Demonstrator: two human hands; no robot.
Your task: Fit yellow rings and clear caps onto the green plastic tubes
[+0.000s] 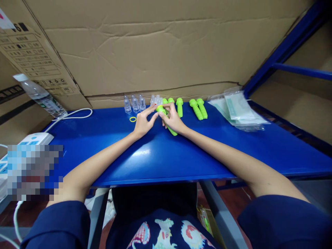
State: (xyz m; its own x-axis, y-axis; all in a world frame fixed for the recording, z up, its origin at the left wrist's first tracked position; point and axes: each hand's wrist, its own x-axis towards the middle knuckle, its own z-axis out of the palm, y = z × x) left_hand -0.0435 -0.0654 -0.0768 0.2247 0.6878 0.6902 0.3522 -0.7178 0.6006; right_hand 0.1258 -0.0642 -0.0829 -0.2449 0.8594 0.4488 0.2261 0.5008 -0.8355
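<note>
Torch (172,131) over tabletop's (166,157) middle, work seemingly part-done: yellow rim (159,107) at head, ring (132,119) loose on tabletop's left half. Other torches (179,107) at tabletop's back, finished or not unclear. Your right hand's (173,119) grip clamped round torch; left hand (145,121) meets rim, fingertips close, pinch can't be told.

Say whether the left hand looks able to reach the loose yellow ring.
Likely yes: the yellow ring lies beside the left hand, nothing visible between, though that hand is at a green tube.
</note>
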